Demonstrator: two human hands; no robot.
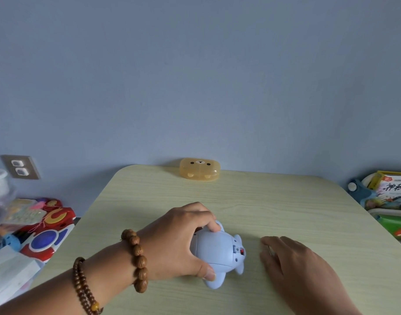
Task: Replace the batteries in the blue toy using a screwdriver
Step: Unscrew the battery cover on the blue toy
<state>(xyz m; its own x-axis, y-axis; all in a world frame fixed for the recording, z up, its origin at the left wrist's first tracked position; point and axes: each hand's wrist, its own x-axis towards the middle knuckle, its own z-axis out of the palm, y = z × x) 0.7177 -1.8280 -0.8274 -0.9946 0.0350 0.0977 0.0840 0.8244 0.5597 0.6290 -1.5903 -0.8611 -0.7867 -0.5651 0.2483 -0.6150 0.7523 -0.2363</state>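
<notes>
**Item 1.** Pale blue, smooth moulded-plastic animal toy [217, 248], rounded body with stubby limbs. It lies on its side on the tabletop. The long axis runs roughly left to right. The end with a small recessed panel and a red switch points toward the right hand; the opposite end is buried in the left palm.

**Item 2.** Left hand [176, 242], clamped over the toy from the left. The curled fingers wrap its far side and the thumb presses its near side.

**Item 3.** Right hand [295, 267], just right of the toy and not touching it. It lies palm down, fingers nearly straight and flat on the table. A thin glinting sliver shows between two fingers; what it is cannot be told.

**Item 4.** Pale laminate table [217, 196] with printed wood grain and rounded corners, under the toy.

**Item 5.** Translucent amber plastic case [199, 169], a rounded oblong with a bear face on the lid. It sits well beyond the toy at the table's far edge.

**Item 6.** Large brown wooden-bead bracelet [136, 258] on the wrist left of the toy. A strand of smaller dark beads [83, 287] sits further up the forearm.

**Item 7.** Heap of glossy red, white and blue plastic toys [47, 228], far left of the toy, off the table.

**Item 8.** Stacked picture books [392, 192], far right of the toy.
</notes>
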